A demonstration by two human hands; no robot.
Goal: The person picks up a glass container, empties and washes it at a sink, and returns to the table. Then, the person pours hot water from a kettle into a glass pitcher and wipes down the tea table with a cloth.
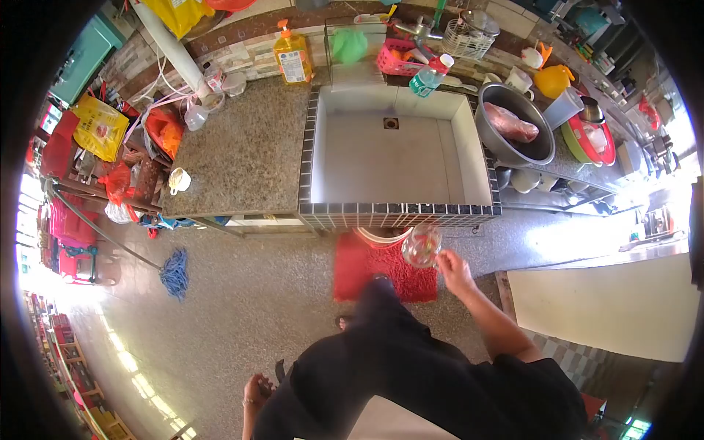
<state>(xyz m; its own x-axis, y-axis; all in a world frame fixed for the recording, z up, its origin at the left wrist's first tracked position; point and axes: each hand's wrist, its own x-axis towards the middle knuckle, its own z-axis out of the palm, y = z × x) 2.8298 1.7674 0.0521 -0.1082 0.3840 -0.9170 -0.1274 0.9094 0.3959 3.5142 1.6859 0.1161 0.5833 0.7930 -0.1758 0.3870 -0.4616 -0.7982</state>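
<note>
My right hand (pixel 456 271) is closed on the handle of a clear glass mug (pixel 422 246), held out over the red mat (pixel 353 268) in front of the sink. Part of a white-rimmed bucket (pixel 381 236) shows beside the mug, below the sink's tiled front edge. My left hand (pixel 257 389) hangs low at my left side with its fingers curled; whether anything is in it is too small to tell. Beyond the mug, the wide white sink (pixel 389 165) has a drain near its back wall.
Left of the sink, a stone counter (pixel 235 147) bears a soap bottle (pixel 293 59) and a white cup (pixel 180 180). At right are a metal basin (pixel 506 150) with meat and a pale panel (pixel 609 304). A blue mop (pixel 174 274) rests on the floor.
</note>
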